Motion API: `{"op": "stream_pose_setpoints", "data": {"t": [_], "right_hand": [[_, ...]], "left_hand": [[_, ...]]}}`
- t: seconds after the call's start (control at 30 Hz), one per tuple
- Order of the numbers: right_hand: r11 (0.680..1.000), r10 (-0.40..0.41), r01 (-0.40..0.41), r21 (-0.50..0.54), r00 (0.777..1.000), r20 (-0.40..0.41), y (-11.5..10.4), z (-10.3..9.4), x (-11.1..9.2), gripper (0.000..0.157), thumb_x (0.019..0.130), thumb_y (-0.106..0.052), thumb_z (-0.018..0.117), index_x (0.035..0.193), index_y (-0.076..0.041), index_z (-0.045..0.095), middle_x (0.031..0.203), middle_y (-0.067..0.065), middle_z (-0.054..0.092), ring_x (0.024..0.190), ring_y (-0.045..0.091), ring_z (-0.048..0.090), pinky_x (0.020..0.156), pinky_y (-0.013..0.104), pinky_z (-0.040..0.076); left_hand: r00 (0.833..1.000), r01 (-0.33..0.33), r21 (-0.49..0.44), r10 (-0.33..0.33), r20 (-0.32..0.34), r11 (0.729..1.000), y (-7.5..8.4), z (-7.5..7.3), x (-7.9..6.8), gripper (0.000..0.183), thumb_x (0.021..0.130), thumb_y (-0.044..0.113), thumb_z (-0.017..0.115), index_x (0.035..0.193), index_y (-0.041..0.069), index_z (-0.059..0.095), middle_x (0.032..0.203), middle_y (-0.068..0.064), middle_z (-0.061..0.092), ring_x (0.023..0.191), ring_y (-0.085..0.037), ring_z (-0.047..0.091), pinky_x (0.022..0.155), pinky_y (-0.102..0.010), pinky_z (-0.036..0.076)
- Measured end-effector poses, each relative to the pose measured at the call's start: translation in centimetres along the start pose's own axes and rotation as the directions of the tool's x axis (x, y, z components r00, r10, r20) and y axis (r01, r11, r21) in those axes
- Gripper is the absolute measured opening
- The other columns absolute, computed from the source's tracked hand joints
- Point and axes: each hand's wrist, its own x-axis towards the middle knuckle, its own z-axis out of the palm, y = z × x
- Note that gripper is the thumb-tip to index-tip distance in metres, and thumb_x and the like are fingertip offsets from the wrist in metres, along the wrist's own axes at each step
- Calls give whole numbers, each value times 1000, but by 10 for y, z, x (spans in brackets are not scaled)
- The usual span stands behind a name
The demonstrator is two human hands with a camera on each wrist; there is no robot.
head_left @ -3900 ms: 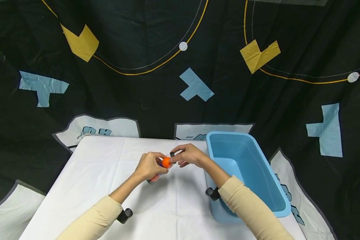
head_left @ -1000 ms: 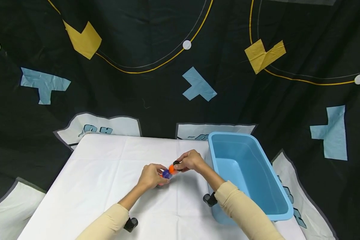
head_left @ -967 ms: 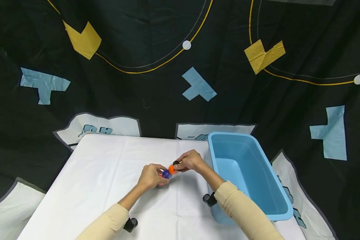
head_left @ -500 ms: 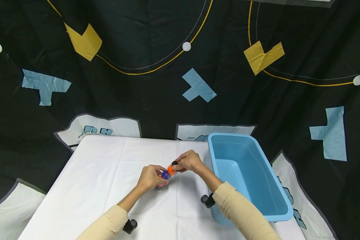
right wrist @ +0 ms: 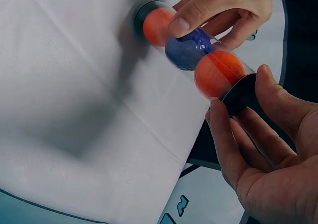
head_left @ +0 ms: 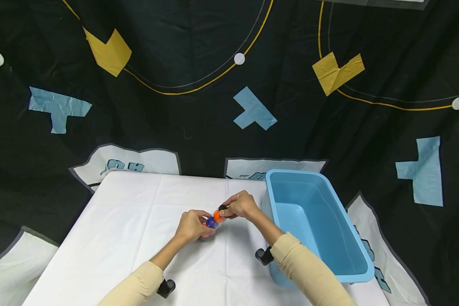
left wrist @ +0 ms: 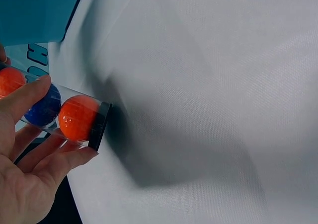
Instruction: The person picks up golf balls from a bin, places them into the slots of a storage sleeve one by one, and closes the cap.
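Both hands hold a clear plastic tube above the white table. Inside it sit an orange ball, a blue ball and another orange ball, in a row. My left hand grips the tube around its middle, thumb across it near the blue ball. At the upper end my right hand pinches the black cap between thumb and fingers. The cap sits on the tube's end. A second black cap covers the lower end, seen in the left wrist view.
A light blue plastic bin stands at the table's right side, beside my right forearm. White cloth covers the table. Behind hangs a black curtain with yellow and blue tape pieces.
Since the earliest frame, both hands have come slightly nearer with the tube, and the blue ball shows more. Over the last second the hands have barely moved.
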Motion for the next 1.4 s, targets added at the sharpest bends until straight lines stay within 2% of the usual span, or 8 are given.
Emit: {"op": "stream_pose_setpoints", "data": {"t": [0.3, 0.53, 0.63, 0.8, 1.1, 1.4], "right_hand": [[1000, -11, 11, 3, 1000, -6, 0, 0, -1, 28, 75, -8, 89, 101, -2, 80, 100, 18, 74, 70, 18, 75, 64, 26, 61], [997, -60, 58, -49, 997, -38, 2, 1, 1, 28, 72, -6, 91, 97, -1, 80, 94, 18, 76, 66, 18, 74, 62, 26, 61], [997, -43, 39, -64, 998, -55, 3, 1, 0, 28, 72, -8, 92, 97, -2, 81, 93, 17, 76, 64, 16, 72, 62, 26, 60], [999, -20, 18, -45, 998, -54, 5, 2, -1, 30, 73, -10, 91, 99, -2, 80, 96, 17, 75, 64, 15, 73, 60, 24, 59], [994, -61, 56, -91, 996, -60, 6, 1, -2, 30, 74, -12, 91, 100, -3, 81, 94, 16, 77, 63, 14, 71, 66, 29, 61], [994, -83, 80, -71, 996, -40, 2, 3, -4, 28, 76, -7, 88, 101, 0, 80, 94, 16, 77, 67, 17, 74, 62, 25, 60]], "left_hand": [[1000, -5, 4, 5, 0, 1000, 1, 0, 0, 41, 62, 19, 97, 98, 11, 80, 86, -8, 78, 77, -16, 71, 68, -32, 58], [1000, -9, -22, 10, 7, 1000, 3, 1, 0, 41, 61, 15, 97, 98, 9, 79, 83, -9, 77, 72, -17, 71, 63, -30, 58], [1000, -14, -15, 14, 11, 1000, 3, 2, 0, 40, 61, 16, 96, 98, 9, 80, 83, -8, 77, 71, -16, 70, 63, -29, 57], [1000, -7, 0, 7, 6, 1000, 3, 2, 0, 40, 61, 17, 97, 97, 10, 80, 83, -7, 77, 72, -15, 70, 63, -30, 57], [1000, -4, -17, 4, 0, 1000, 1, 4, -1, 41, 62, 17, 97, 98, 9, 80, 83, -7, 76, 70, -14, 69, 63, -28, 56], [1000, 0, -35, 0, -9, 999, 1, 3, -2, 42, 63, 15, 96, 100, 9, 79, 84, -7, 77, 71, -15, 70, 64, -29, 58]]}}
